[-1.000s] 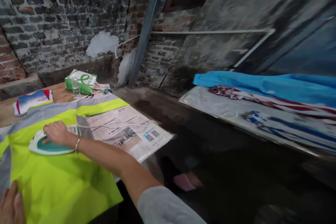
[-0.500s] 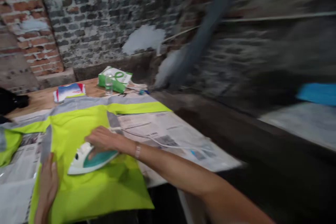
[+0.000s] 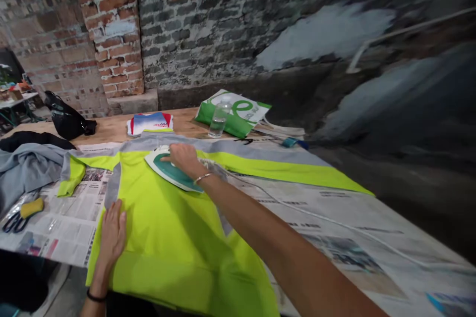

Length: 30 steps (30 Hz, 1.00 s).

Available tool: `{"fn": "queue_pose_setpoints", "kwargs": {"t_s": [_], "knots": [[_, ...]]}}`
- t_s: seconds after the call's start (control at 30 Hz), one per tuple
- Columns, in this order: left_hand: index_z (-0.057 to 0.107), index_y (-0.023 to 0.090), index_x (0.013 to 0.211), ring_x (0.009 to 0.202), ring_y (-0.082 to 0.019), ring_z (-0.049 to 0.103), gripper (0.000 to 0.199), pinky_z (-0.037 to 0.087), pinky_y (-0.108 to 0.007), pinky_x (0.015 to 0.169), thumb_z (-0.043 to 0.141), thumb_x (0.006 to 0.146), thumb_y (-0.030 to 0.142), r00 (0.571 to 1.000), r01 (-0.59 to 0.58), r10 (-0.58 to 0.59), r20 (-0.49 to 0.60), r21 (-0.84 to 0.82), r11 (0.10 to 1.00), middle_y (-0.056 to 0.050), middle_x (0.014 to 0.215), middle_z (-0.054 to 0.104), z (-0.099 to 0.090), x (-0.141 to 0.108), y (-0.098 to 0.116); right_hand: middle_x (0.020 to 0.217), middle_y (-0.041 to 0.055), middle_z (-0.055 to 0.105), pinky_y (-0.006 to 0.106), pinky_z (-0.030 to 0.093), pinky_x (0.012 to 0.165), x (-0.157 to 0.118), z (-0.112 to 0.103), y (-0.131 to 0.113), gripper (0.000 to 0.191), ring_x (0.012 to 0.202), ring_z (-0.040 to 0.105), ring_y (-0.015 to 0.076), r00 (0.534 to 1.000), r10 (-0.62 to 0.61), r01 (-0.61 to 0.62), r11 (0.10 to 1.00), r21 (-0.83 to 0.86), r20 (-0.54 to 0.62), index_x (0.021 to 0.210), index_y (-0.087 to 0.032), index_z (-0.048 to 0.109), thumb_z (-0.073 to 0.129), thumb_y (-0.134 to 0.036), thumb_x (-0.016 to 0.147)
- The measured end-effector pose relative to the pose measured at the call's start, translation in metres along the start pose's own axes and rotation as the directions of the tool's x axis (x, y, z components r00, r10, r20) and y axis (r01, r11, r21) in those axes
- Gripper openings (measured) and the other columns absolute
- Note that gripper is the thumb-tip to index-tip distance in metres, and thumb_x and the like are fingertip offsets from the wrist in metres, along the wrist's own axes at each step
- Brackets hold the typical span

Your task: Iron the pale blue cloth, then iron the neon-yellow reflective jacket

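A neon yellow and grey long-sleeved sweatshirt lies spread over newspaper on the table. My right hand is wrapped round the handle of a white and teal clothes iron. The iron rests on the upper chest of the sweatshirt, its tip pointing up and left. From its rear a white cord runs off to the right. My left hand lies flat on the sweatshirt's left edge, fingers stretched out.
Newspaper covers much of the table. At the back stand a clear bottle, a green and white bag and a folded cloth. To the left are a black bag, grey clothing and scissors beside a yellow item.
The iron in my right hand has moved up the sweatshirt toward the collar, and its tip has swung upward. My left hand still lies on the left edge. The view has turned left.
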<state>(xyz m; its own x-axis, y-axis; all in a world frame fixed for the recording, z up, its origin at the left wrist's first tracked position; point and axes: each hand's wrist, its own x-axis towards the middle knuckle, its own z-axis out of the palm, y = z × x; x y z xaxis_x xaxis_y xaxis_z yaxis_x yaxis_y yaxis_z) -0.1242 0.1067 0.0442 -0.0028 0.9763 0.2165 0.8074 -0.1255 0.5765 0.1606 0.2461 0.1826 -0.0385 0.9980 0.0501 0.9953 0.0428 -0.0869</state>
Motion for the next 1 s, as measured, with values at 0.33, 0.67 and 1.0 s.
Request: {"fn": "queue_pose_setpoints", "kwargs": {"t_s": [0.33, 0.67, 1.0], "knots": [[0.051, 0.014, 0.145, 0.145, -0.026, 0.043, 0.057, 0.027, -0.052, 0.124, 0.029, 0.102, 0.046, 1.000, -0.014, 0.014, -0.021, 0.003, 1.000, -0.014, 0.152, 0.052, 0.000, 0.002, -0.001, 0.100, 0.0148, 0.075, 0.031, 0.048, 0.077, -0.073, -0.008, 0.013, 0.051, 0.102, 0.070, 0.0320, 0.940, -0.259, 0.277, 0.959, -0.056, 0.221, 0.104, -0.019, 0.072, 0.070, -0.066, 0.085], [0.050, 0.016, 0.146, 0.145, -0.025, 0.043, 0.056, 0.029, -0.051, 0.123, 0.029, 0.102, 0.044, 0.998, -0.060, 0.060, -0.009, 0.035, 0.998, -0.013, 0.152, 0.052, -0.004, 0.004, -0.001, 0.098, 0.0151, 0.075, 0.031, 0.049, 0.076, -0.134, -0.003, 0.004, 0.045, 0.098, 0.072, 0.0317, 0.948, -0.225, 0.232, 0.973, -0.002, 0.224, 0.110, -0.020, 0.068, 0.065, -0.060, 0.091], [0.061, 0.017, 0.135, 0.143, -0.030, 0.045, 0.049, 0.033, -0.056, 0.119, 0.043, 0.098, 0.042, 0.977, -0.203, 0.173, 0.122, 0.298, 0.933, -0.015, 0.152, 0.051, -0.019, 0.001, -0.005, 0.121, 0.0162, 0.070, 0.036, 0.049, 0.089, -0.072, -0.015, 0.009, 0.059, 0.114, 0.065, 0.0329, 0.940, -0.257, 0.239, 0.965, 0.104, 0.223, 0.134, -0.018, 0.058, 0.069, -0.055, 0.089]]}}
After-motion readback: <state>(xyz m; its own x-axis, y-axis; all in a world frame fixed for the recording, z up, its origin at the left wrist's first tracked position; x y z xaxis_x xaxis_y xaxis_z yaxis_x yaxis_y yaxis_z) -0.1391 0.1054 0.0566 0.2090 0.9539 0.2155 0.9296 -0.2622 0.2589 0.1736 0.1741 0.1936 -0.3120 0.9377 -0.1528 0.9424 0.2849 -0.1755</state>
